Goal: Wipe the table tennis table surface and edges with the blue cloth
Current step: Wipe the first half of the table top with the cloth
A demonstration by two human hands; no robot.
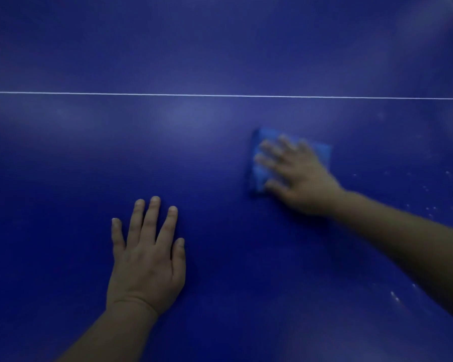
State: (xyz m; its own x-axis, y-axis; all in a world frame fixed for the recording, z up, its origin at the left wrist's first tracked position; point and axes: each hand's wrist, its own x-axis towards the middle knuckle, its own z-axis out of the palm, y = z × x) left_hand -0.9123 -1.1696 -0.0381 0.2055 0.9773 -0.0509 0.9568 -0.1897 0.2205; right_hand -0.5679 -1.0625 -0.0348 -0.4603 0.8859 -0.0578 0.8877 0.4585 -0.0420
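Note:
The dark blue table tennis table surface (pixel 220 158) fills the whole view. A folded blue cloth (pixel 322 152) lies flat on it right of centre. My right hand (pixel 296 173) presses down on the cloth with spread, straight fingers; hand and cloth are motion-blurred. My left hand (pixel 147 257) rests flat on the bare table at lower centre-left, palm down, fingers straight and slightly apart, holding nothing.
A thin white line (pixel 220 95) crosses the table from left to right above both hands. Small white specks (pixel 429 205) dot the surface at the right, beside and below my right forearm. No table edge shows in view.

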